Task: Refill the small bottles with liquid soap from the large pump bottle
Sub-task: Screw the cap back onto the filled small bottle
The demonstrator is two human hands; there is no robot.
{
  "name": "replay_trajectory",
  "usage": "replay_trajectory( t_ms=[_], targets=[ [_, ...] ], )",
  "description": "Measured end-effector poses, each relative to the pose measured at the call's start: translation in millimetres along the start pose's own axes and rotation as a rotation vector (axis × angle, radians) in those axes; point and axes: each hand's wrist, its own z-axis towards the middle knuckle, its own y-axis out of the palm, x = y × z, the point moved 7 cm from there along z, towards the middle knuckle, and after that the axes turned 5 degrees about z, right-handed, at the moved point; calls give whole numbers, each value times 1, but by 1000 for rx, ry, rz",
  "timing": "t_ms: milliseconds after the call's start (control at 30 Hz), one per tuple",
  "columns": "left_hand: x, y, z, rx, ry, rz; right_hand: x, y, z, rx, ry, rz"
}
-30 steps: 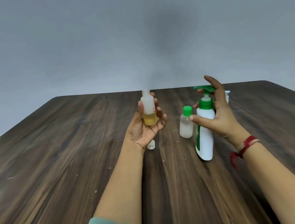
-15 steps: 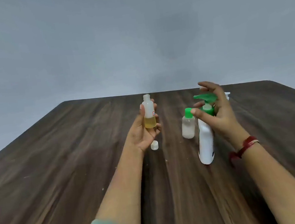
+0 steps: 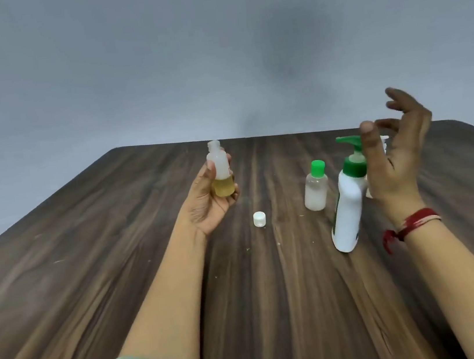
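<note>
One small bottle (image 3: 222, 173) in left hand (image 3: 207, 206); right hand (image 3: 395, 166) beside pump bottle (image 3: 347, 209).

You hold the uncapped small bottle (image 3: 221, 170) upright in your left hand (image 3: 209, 204), fingers curled round its lower half, above the worktop (image 3: 118, 256) at the left of the group. It is translucent, its threaded neck is open, and yellow liquid fills roughly its bottom third. A small white cap (image 3: 259, 218) lies on the worktop just right of that hand and nearer to you. Further right, a second small bottle (image 3: 316, 188), cloudy and translucent, stands upright, closed with a green cap. Just to its right and nearer stands the large pump bottle (image 3: 349, 209): white body, green collar and pump head, spout pointing left.
</note>
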Motion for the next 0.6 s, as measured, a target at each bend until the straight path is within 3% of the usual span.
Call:
replay_trajectory(
  t_ms=[167, 267, 467, 600],
  targets=[
    [-1, 1, -1, 8, 13, 34, -17, 3, -11, 70, -140, -173],
    [-3, 1, 0, 29, 6, 49, -31, 21, -24, 5, -198, -297],
    [-7, 2, 2, -1, 2, 92, -55, 69, -64, -188, -532, -594],
    [-6, 1, 2, -28, 7, 62, -70, 85, -82, -260, -591, -502]
  ],
)
